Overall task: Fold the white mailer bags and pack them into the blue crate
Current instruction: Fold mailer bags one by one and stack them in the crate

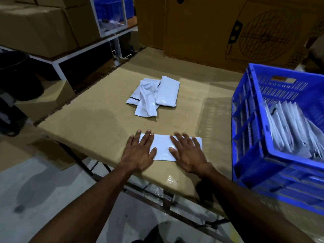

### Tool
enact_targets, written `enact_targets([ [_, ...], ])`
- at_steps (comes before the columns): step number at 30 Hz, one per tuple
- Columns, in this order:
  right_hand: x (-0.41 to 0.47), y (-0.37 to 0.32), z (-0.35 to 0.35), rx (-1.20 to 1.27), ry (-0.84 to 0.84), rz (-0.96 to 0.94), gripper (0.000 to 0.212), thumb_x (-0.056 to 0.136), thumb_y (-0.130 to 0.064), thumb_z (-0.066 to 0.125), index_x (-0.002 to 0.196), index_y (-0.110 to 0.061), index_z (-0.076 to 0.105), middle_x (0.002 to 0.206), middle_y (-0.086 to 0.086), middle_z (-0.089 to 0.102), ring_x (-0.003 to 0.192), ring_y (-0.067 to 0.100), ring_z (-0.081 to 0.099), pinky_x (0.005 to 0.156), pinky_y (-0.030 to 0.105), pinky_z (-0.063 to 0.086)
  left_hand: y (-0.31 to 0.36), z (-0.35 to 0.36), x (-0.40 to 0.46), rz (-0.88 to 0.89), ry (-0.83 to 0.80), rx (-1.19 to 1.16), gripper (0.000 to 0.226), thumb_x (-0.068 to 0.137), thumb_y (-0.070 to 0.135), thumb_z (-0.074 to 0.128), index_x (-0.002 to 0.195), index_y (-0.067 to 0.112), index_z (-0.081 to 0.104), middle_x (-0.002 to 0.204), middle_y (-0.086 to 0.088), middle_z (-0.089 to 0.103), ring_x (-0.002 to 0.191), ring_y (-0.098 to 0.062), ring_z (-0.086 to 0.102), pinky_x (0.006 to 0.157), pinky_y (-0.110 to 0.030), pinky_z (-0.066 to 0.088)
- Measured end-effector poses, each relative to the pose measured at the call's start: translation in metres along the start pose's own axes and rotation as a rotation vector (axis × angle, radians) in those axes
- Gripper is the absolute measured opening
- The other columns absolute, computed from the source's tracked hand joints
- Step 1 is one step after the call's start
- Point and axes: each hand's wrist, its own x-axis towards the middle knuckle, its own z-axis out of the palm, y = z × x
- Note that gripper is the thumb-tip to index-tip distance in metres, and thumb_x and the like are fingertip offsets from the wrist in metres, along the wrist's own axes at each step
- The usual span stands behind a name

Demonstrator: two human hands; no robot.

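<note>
Fingers (142, 137) of both hands lie straight and spread, pressing the folded mailer bag (162, 146) flat on the worktop (91, 120). Pressing firmly along the fold should keep it neat.

We see open bench (91, 120) surface between our hands and the loose pile of white mailer bags (154, 95) farther back. To the right the blue crate (254, 151) stands as a wall (its near side tall, folded bags packed inside). Large cardboard boxes (201, 32) close off the far edge. The left side of the bench lies bare.
</note>
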Motion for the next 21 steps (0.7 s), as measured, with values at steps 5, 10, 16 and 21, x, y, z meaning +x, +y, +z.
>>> enact_targets([
  [5, -0.022, 0.038, -0.002, 0.070, -0.066, 0.130, 0.071, 0.094, -0.071, 0.005, 0.157, -0.038, 0.002, 0.166, -0.009, -0.003, 0.153, 0.020, -0.005, 0.122, 0.046, 0.002, -0.002, 0.001, 0.000, 0.007, -0.007, -0.016, 0.086, 0.083, 0.064, -0.012, 0.161, 0.028, -0.006, 0.167, 0.010, -0.016, 0.154, -0.028, -0.016, 0.124, -0.047, -0.003],
  [10, -0.020, 0.037, -0.014, 0.152, -0.144, 0.187, 0.075, 0.092, -0.072, 0.002, 0.158, -0.036, 0.004, 0.166, -0.009, -0.011, 0.151, 0.017, -0.017, 0.118, 0.051, -0.010, -0.002, 0.002, 0.002, -0.002, -0.001, -0.088, 0.084, 0.087, 0.065, -0.008, 0.161, 0.026, -0.008, 0.167, 0.007, -0.017, 0.153, -0.030, -0.021, 0.124, -0.046, -0.006],
  [16, -0.001, 0.014, -0.015, 0.054, -0.003, 0.001, 0.078, 0.102, -0.051, -0.001, 0.144, -0.006, 0.048, 0.152, 0.013, 0.044, 0.137, 0.036, 0.045, 0.107, 0.052, 0.038, 0.040, -0.015, 0.009, 0.113, 0.148, -0.231, 0.059, 0.096, 0.024, 0.029, 0.146, -0.005, 0.043, 0.152, -0.023, 0.044, 0.143, -0.038, 0.040, 0.119, -0.050, 0.025],
  [21, -0.004, 0.009, -0.001, 0.014, 0.063, -0.001, 0.054, 0.104, -0.042, 0.022, 0.149, -0.019, 0.041, 0.156, -0.002, 0.039, 0.142, 0.026, 0.037, 0.111, 0.050, 0.034, 0.082, -0.001, 0.011, 0.212, 0.176, -0.340, 0.069, 0.094, 0.032, 0.014, 0.150, 0.003, 0.040, 0.155, -0.013, 0.044, 0.145, -0.026, 0.039, 0.121, -0.042, 0.025],
])
